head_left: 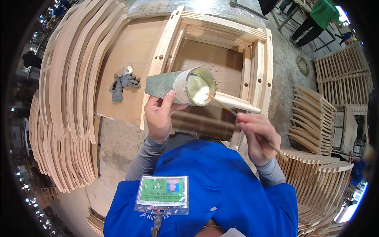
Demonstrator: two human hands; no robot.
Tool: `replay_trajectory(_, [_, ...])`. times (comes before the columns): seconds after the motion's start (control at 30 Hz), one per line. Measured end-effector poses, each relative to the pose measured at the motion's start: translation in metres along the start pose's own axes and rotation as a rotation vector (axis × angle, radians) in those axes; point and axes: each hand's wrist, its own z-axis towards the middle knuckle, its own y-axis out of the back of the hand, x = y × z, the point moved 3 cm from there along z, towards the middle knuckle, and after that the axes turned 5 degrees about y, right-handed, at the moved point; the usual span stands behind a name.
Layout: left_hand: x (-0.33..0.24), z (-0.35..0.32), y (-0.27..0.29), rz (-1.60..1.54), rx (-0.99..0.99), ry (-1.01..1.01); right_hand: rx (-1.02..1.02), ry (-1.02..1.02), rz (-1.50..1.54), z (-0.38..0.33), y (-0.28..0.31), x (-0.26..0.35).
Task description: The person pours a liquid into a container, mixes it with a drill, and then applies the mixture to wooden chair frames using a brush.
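Observation:
My left hand (pixel 159 118) is closed on a flat grey-green tapered handle (pixel 160 83), thumb on top. A round cup (pixel 182 89) with a crusted whitish side joins the handle's right end, its mouth tilted up. Inside lies a creamy white liquid (pixel 200 94). Between the fingertips of my right hand (pixel 258 136) is a thin stick (pixel 227 108), its tip at the cup's rim by the liquid; whether it ends in a brush I cannot tell. Beneath the cup stand light wooden frames (pixel 258 67) with round holes in their rails.
Brown cardboard (pixel 136 43) bears grey work gloves (pixel 124 83). Stacked curved wooden pieces (pixel 77 75) rise on the left. On the right stand more stacked slatted parts (pixel 312 118) and a coiled hose (pixel 303 65). A person in green (pixel 323 15) stands at the far right.

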Motion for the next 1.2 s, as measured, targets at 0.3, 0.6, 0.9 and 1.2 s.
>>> replay_trajectory(0.3, [-0.002, 0.004, -0.012, -0.058, -0.013, -0.06, -0.146, -0.069, 0.228, -0.015, 0.008, -0.005])
replay_trajectory(0.6, [0.003, 0.008, -0.02, -0.204, 0.058, -0.08, -0.281, -0.223, 0.478, -0.019, 0.007, -0.025])
replay_trajectory(0.9, [0.008, 0.013, -0.026, -0.1, -0.037, -0.156, -0.355, -0.266, 0.432, -0.026, 0.001, -0.033])
replay_trajectory(1.2, [0.032, 0.023, -0.032, -0.041, -0.072, -0.095, -0.601, -0.721, 0.658, -0.02, 0.014, -0.064])
